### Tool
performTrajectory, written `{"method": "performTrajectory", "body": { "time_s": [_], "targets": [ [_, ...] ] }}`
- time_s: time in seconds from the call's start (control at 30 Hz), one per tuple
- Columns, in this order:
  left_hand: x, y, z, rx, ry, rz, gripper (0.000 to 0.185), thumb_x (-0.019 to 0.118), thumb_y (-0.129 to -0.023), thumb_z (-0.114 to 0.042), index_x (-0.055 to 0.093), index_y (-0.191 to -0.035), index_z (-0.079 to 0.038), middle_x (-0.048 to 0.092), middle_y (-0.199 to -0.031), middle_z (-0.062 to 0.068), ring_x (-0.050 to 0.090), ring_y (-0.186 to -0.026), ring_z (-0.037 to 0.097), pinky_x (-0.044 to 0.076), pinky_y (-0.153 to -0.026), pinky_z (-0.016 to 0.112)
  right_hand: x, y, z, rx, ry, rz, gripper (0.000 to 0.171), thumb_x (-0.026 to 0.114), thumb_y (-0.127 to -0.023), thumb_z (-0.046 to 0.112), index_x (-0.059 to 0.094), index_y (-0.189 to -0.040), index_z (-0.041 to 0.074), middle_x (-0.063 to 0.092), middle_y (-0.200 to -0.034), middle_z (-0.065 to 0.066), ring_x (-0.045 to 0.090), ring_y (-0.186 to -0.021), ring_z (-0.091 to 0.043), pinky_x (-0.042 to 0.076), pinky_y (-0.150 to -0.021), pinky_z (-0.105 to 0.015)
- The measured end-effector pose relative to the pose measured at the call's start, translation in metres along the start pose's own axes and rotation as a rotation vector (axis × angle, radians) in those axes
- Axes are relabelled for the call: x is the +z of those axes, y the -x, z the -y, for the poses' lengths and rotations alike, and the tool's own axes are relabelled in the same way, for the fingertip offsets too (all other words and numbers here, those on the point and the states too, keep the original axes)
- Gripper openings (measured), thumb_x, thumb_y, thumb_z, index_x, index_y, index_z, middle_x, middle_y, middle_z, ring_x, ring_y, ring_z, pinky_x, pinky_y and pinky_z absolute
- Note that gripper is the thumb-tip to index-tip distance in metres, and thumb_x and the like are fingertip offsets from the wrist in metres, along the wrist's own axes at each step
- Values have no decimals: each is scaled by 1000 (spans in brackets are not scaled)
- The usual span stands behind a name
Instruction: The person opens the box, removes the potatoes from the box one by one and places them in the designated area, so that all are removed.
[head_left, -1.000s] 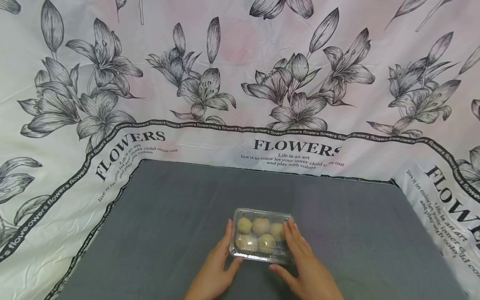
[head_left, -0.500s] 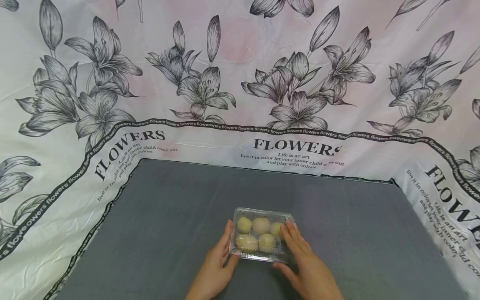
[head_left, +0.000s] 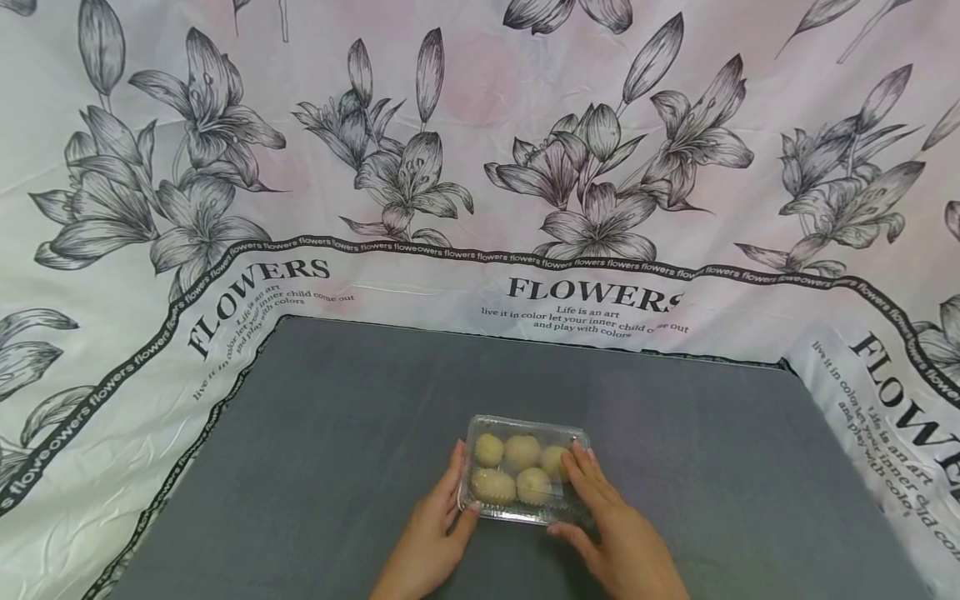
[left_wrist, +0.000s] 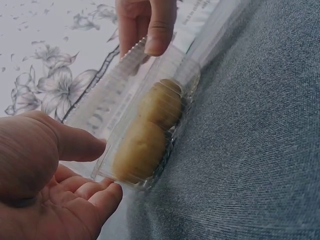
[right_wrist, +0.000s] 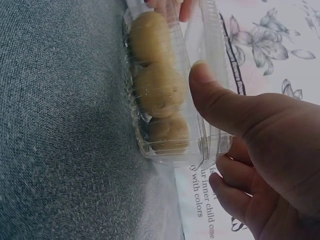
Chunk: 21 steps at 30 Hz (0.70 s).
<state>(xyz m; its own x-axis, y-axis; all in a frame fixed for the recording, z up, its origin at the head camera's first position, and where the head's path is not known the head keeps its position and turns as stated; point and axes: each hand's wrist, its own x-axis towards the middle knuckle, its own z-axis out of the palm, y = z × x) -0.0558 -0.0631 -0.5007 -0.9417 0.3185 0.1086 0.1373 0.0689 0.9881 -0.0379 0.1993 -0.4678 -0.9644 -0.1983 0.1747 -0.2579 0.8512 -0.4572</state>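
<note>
Clear plastic box (head_left: 517, 517), potatoes (head_left: 534, 486) inside, just right of the left hand (head_left: 431, 529), which grips one end with thumb and fingers, just left of the right hand (head_left: 618, 529), which grips the opposite end, grey table (head_left: 360, 417) below.

You have a clear, rectangular plastic box (head_left: 513, 515) lying flat at the lower middle of the head view, its long sides slanting slightly down towards the right. Through it you can see 5 rounded, yellowish-tan potatoes (head_left: 522, 451), 3 in the upper row, 2 in the lower.
</note>
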Motion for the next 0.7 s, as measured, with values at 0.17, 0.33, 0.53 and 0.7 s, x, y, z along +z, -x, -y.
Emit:
{"method": "performTrajectory", "body": {
  "time_s": [0.17,0.33,0.53,0.7],
  "targets": [
    [-1,0,0,5,-1,7,80,60,-106,-2,10,-168,0,14,-172,26,21,-157,34,28,-120,31,2,1,-2,-18,20,-14,92,87,-86,40,42,-164,20,34,-171,2,39,-153,-25,60,-93,-53],
    [-2,0,0,21,7,16,79,60,-107,-4,10,-168,2,16,-170,29,22,-156,37,31,-120,31,2,2,-2,-23,49,-19,92,88,-86,38,42,-164,17,35,-171,-2,41,-152,-26,61,-90,-51],
    [-2,2,-2,32,4,17,77,59,-107,-3,11,-167,3,19,-169,33,25,-154,41,33,-119,33,2,2,0,-10,54,5,91,86,-88,37,41,-164,16,34,-171,-3,41,-151,-26,63,-79,-48],
    [-2,2,-3,28,-10,11,77,59,-107,-2,12,-167,3,19,-169,32,26,-154,41,33,-119,34,3,1,0,-24,61,-13,88,86,-89,35,42,-164,16,35,-170,-4,43,-150,-26,63,-76,-47]
  ]
}}
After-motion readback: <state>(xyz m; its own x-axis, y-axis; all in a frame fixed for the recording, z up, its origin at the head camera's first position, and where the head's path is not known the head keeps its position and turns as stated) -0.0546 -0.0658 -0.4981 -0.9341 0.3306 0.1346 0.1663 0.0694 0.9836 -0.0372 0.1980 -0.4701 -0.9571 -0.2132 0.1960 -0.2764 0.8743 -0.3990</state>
